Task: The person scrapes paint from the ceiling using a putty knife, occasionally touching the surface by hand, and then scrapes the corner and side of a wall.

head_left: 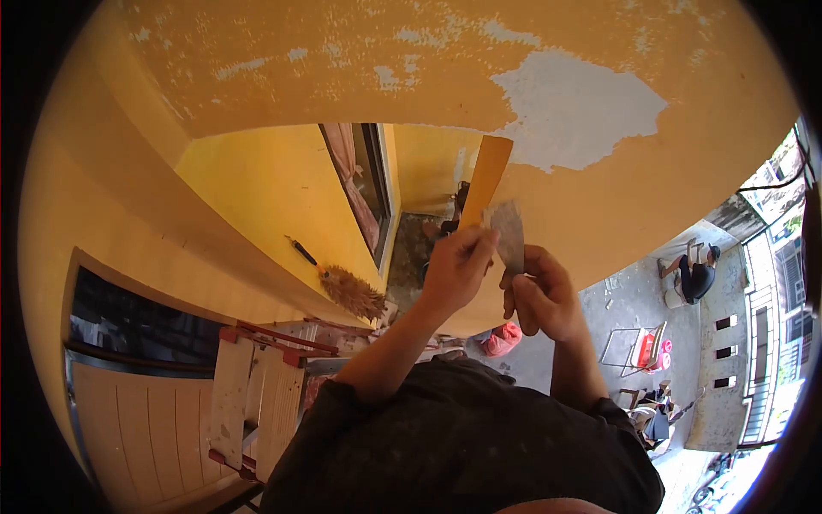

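My right hand (544,300) is closed round the handle of a putty knife (508,237), whose grey, smeared blade points up. Beside it on the left, my left hand (461,265) has its fingers pinched together close to the blade's edge; whether anything small is between them cannot be made out. Both hands are in front of my chest, below a yellow wall surface (411,94) with flaking paint. A large pale bare patch (582,107) with ragged edges shows on that surface, above and to the right of the hands.
A ladder (278,377) stands at lower left. A brown duster (351,291) lies on the yellow ledge. Below right are a red bag (501,340), a folding chair (646,349) and piled items (655,415). Another person (698,276) sits at far right.
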Available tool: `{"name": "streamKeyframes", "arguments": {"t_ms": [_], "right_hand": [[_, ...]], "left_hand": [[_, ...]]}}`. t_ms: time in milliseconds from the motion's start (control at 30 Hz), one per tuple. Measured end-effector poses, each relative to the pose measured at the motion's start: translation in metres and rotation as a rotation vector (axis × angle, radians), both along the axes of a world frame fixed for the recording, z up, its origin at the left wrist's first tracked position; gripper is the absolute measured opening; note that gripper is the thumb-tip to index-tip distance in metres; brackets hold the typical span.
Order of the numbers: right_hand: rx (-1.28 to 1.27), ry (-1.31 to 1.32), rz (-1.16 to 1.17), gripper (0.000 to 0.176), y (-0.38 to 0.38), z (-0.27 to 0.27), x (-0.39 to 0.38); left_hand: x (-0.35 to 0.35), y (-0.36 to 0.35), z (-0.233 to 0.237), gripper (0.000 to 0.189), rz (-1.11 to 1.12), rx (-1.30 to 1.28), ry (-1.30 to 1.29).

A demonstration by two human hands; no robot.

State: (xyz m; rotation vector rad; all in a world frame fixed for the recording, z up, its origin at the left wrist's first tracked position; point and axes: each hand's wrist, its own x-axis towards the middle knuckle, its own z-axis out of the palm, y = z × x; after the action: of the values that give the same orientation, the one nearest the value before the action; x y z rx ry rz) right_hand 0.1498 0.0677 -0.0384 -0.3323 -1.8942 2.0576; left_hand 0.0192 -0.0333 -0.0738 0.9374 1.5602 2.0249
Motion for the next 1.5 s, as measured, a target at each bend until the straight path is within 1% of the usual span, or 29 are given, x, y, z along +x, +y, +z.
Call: {"name": "streamKeyframes", "arguments": {"t_ms": [33, 67, 133, 167, 200, 267, 300, 333, 400, 433, 467, 533, 567, 600, 633, 700, 733, 767, 833, 900, 933, 1000, 1067, 1133, 1200, 1267, 1300, 1367, 1500], "right_hand": [[-0.053, 0.078, 0.083, 0.040, -0.001, 0.012, 0.001], [-0.056, 0.065, 0.087, 0.040, -0.001, 0.021, 0.003], [-0.010, 0.126, 0.101, 0.053, 0.003, 0.033, 0.008], [-0.020, 0.154, 0.022, 0.054, 0.001, 0.034, 0.011], [-0.017, 0.147, 0.025, 0.054, 0.001, 0.032, 0.012], [0.015, 0.401, -0.188, 0.056, 0.004, 0.028, 0.015], [0.042, 0.523, -0.232, 0.059, 0.010, 0.022, 0.013], [0.041, 0.520, -0.237, 0.059, 0.012, 0.018, 0.010], [0.128, 0.906, -0.412, 0.059, 0.014, 0.012, -0.002], [0.143, 0.963, -0.445, 0.052, 0.016, 0.006, -0.006], [0.136, 0.962, -0.452, 0.052, 0.021, 0.007, -0.014], [0.386, 1.242, -0.269, 0.039, 0.030, 0.014, -0.035], [0.311, 1.217, -0.286, 0.024, 0.027, 0.019, -0.040], [0.308, 1.222, -0.288, 0.024, 0.030, 0.023, -0.045], [0.377, 1.273, -0.254, 0.021, 0.035, 0.027, -0.051], [0.448, 1.320, -0.212, 0.024, 0.037, 0.032, -0.057], [0.332, 1.377, -0.164, 0.022, 0.034, 0.031, -0.056], [0.213, 1.429, -0.112, 0.026, 0.033, 0.031, -0.058], [0.145, 1.457, -0.082, 0.025, 0.035, 0.028, -0.064], [0.074, 1.485, -0.059, 0.025, 0.037, 0.021, -0.067], [0.098, 1.494, -0.080, 0.027, 0.038, 0.018, -0.067], [0.114, 1.497, -0.108, 0.029, 0.041, 0.012, -0.073], [0.280, 1.512, -0.157, 0.032, 0.045, 0.008, -0.079], [0.256, 1.476, -0.156, 0.031, 0.049, 0.003, -0.079], [0.231, 1.439, -0.162, 0.031, 0.050, 0.002, -0.079], [0.124, 1.407, -0.203, 0.030, 0.047, 0.005, -0.082], [0.124, 1.408, -0.204, 0.030, 0.049, 0.002, -0.081], [0.321, 1.331, -0.099, 0.029, 0.053, -0.003, -0.076], [0.253, 1.398, -0.088, 0.030, 0.039, -0.006, -0.082]], "left_hand": [[-0.002, 0.002, 0.013, 0.027, 0.005, -0.002, -0.012], [-0.004, 0.003, 0.027, 0.027, 0.024, 0.046, -0.021], [-0.003, 0.007, 0.046, 0.031, 0.047, 0.098, -0.040], [-0.002, 0.010, 0.054, 0.031, 0.033, 0.179, -0.072], [-0.003, 0.013, 0.056, 0.031, 0.018, 0.261, -0.104], [-0.007, 0.020, 0.053, 0.031, -0.030, 0.315, -0.130], [-0.008, 0.024, 0.052, 0.031, -0.082, 0.366, -0.146], [-0.007, 0.027, 0.053, 0.031, -0.086, 0.363, -0.150], [-0.003, 0.034, 0.055, 0.032, -0.187, 0.392, -0.226], [-0.002, 0.037, 0.055, 0.032, -0.190, 0.383, -0.225], [-0.002, 0.041, 0.055, 0.031, -0.251, 0.404, -0.284], [-0.004, 0.043, 0.056, 0.030, -0.312, 0.418, -0.337], [-0.004, 0.043, 0.058, 0.029, -0.319, 0.406, -0.323], [-0.005, 0.042, 0.059, 0.028, -0.324, 0.397, -0.309], [-0.007, 0.042, 0.060, 0.028, -0.324, 0.396, -0.305], [-0.009, 0.041, 0.059, 0.026, -0.339, 0.363, -0.320], [-0.010, 0.041, 0.058, 0.026, -0.334, 0.368, -0.325], [-0.010, 0.041, 0.057, 0.025, -0.350, 0.392, -0.331], [-0.014, 0.040, 0.056, 0.024, -0.358, 0.415, -0.339], [-0.019, 0.039, 0.058, 0.024, -0.317, 0.337, -0.198], [-0.023, 0.039, 0.061, 0.024, -0.311, 0.338, -0.194], [-0.026, 0.036, 0.068, 0.026, -0.308, 0.212, -0.156], [-0.028, 0.033, 0.074, 0.028, -0.310, 0.170, -0.194], [-0.032, 0.031, 0.080, 0.029, -0.314, 0.134, -0.224], [-0.035, 0.029, 0.082, 0.032, -0.324, 0.118, -0.329], [-0.035, 0.028, 0.083, 0.033, -0.321, 0.102, -0.324], [-0.036, 0.028, 0.083, 0.034, -0.313, 0.096, -0.316], [-0.034, 0.027, 0.085, 0.035, -0.287, 0.085, -0.280], [-0.035, 0.024, 0.087, 0.036, -0.242, 0.056, -0.229]]}}
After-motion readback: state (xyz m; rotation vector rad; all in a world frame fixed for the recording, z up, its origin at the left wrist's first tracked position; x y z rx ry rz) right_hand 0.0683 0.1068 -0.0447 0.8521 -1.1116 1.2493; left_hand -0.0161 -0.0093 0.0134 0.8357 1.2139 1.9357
